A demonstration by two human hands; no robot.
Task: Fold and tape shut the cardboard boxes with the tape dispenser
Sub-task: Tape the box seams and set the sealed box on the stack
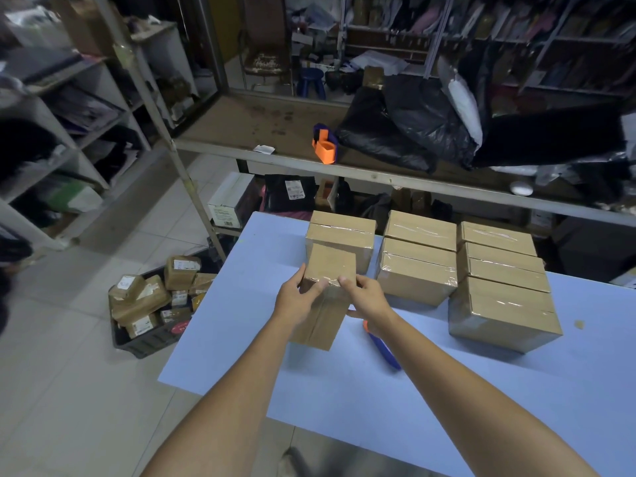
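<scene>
A small taped cardboard box (328, 270) stands tilted over the blue table (378, 390), held between both hands. My left hand (296, 299) grips its left side with the thumb on the taped edge. My right hand (366, 296) grips the right side the same way. An orange and blue tape dispenser (382, 346) lies on the table just under my right wrist, partly hidden by the forearm. Several taped boxes (420, 266) stand in rows right behind and to the right.
A second orange tape dispenser (324, 146) sits on the long wooden bench (261, 132) behind, beside black bags (413, 132). A black crate of labelled parcels (151, 304) is on the tiled floor to the left. Metal shelving (69, 132) fills the left.
</scene>
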